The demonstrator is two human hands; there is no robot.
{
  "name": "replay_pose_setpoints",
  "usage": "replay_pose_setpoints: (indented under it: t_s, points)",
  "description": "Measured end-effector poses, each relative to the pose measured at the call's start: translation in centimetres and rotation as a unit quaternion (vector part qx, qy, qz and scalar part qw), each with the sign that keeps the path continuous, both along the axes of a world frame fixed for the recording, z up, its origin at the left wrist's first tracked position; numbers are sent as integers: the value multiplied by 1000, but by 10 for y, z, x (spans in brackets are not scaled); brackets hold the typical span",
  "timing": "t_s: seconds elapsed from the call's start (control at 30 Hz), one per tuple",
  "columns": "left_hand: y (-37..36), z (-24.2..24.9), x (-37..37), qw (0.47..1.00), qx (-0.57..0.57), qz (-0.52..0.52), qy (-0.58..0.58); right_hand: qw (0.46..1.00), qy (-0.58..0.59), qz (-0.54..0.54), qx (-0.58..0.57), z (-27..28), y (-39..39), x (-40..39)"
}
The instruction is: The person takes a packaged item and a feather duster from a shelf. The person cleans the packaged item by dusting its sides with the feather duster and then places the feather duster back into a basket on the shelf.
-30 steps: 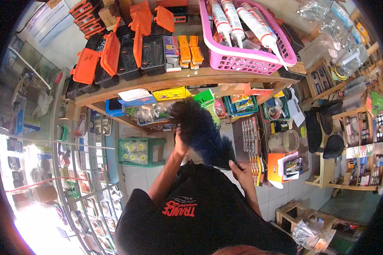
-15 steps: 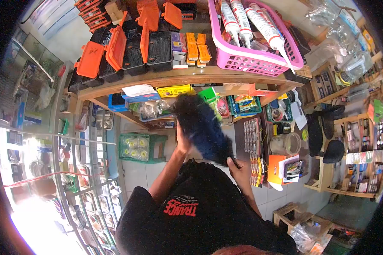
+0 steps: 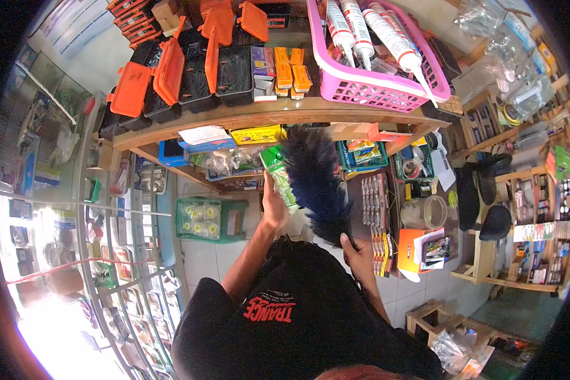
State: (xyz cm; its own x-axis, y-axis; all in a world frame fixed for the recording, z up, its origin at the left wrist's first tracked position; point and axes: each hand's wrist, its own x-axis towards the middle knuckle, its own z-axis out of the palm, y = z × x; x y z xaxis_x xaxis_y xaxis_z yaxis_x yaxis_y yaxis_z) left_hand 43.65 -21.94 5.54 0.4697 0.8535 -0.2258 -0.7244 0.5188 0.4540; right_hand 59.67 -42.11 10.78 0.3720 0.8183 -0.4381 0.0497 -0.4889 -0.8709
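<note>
My right hand (image 3: 359,254) is closed round the lower end of a dark blue and black feather duster (image 3: 316,183), whose fluffy head points up and slightly left. In my left hand (image 3: 274,208) is a green and white packet (image 3: 278,174), held upright with the fingers behind it. The duster's feathers are right beside the packet's right edge and overlap it in this view. Both hands are in front of my black shirt, below the wooden shelf edge (image 3: 285,118).
On the shelf above stand black bins with orange lids (image 3: 131,88), small yellow boxes (image 3: 284,76) and a pink basket (image 3: 373,95) of sealant tubes. A green crate (image 3: 234,218) sits at left on the tiled floor. Blister cards (image 3: 375,199) and a clear tub (image 3: 424,212) lie at right.
The duster has swung to the right, off the front of my left hand. The green packet in that hand, mostly covered before, now shows.
</note>
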Motion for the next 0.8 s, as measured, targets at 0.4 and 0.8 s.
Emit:
replay_pose_setpoints:
  t_s: [0.4, 0.8]
  points:
    - [7, -14, -8, 976, 39, -30, -213, 1000, -2, -1, 0, 4, 0, 0]
    - [11, 16, -4, 971, -40, 31, -233, 998, -33, 39, -24, -5, -8, 14]
